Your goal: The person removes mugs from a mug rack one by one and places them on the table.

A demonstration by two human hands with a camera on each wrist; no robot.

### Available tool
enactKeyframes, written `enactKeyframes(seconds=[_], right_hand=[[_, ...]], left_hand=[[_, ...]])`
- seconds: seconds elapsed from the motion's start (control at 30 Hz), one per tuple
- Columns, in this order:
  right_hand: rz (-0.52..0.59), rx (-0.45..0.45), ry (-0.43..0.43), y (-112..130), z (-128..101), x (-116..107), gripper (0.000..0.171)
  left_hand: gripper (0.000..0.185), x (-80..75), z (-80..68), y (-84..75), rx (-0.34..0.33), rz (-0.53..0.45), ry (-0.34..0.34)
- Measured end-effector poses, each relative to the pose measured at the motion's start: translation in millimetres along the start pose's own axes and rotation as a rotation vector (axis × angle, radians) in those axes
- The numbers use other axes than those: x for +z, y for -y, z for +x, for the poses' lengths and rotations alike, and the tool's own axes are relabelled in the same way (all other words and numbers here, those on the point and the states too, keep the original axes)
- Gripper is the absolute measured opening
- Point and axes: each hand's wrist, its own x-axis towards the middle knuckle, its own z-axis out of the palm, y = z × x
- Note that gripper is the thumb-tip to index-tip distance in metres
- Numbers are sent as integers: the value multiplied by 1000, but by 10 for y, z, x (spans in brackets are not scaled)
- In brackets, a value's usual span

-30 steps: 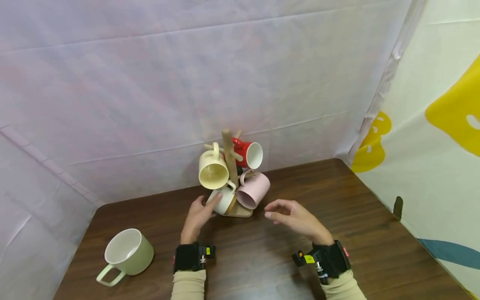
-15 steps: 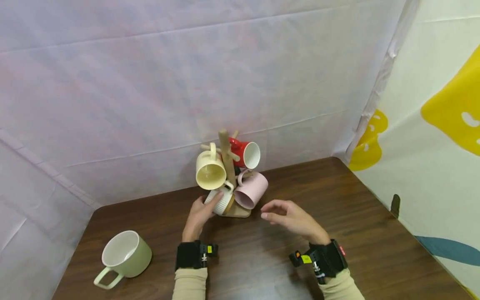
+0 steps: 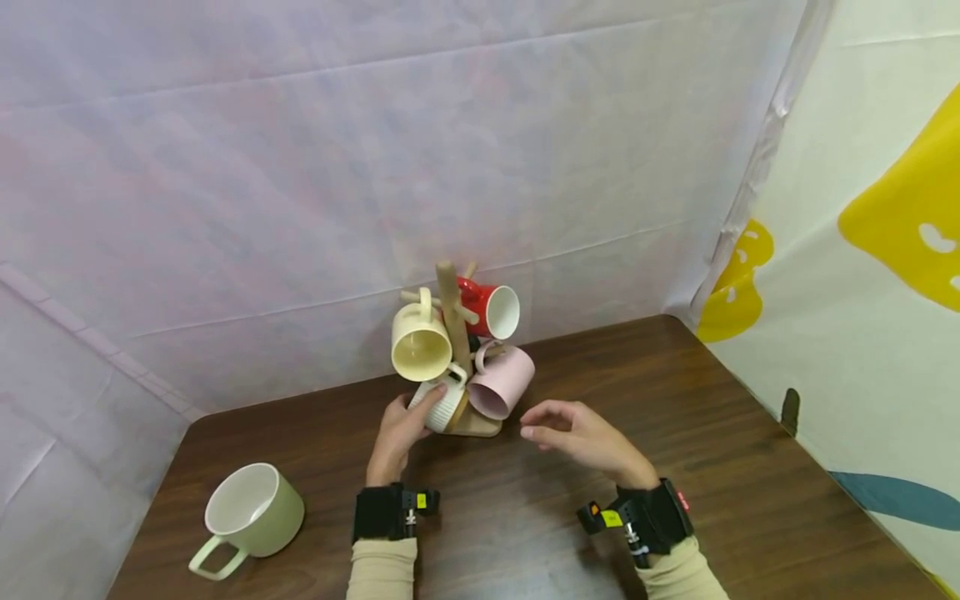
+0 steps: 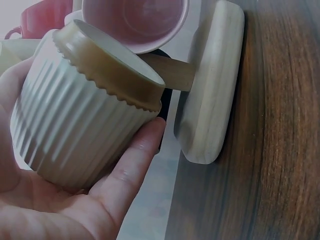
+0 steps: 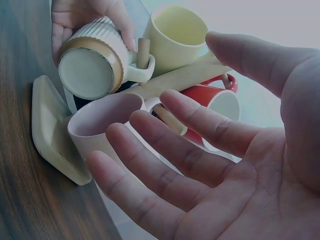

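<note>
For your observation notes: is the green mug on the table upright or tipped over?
Upright. The green mug stands on the table with its mouth up, its white inside showing.

Dark wood tabletop [image 3: 720, 467] boxed in by draped cloth, even soft light.

Tabletop: brown woodgrain, slight sheen, fills the lower part of the head view. Behind it a pale lilac-white sheet [image 3: 375, 150] hangs as back wall, w/ faint horizontal creases. To the tabletop's left a 2nd pale sheet [image 3: 67, 417] angles in, seam running diagonally down toward the back-left corner. To its right a cream cloth [image 3: 847, 275] w/ big yellow blobs and a teal stripe low down; a bunched fold of fabric marks where it meets the back sheet, above the tabletop's back-right corner. Small dark mark on the cream cloth just above the tabletop's right edge. No hard shadows.
</note>
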Motion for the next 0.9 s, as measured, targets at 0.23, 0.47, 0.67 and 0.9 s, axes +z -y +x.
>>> enactKeyframes(seconds=[0.23,0.47,0.67,0.9], right_hand=[[-18,-1,-10,33,-14,-8,29],[-30,0,-9,37,-19,-11,30],[-14,-19,-7,24,-14,5,29],[-6,-31,-1,18,-3,21,29]], left_hand=[[80,1,-21,-15,7,-16,-7],[80,-17,-59,-25,11,-4,-38],[82,-40,-81,-28,10,-8,-49],[84,-71,-110,-39,7,-13,-54]])
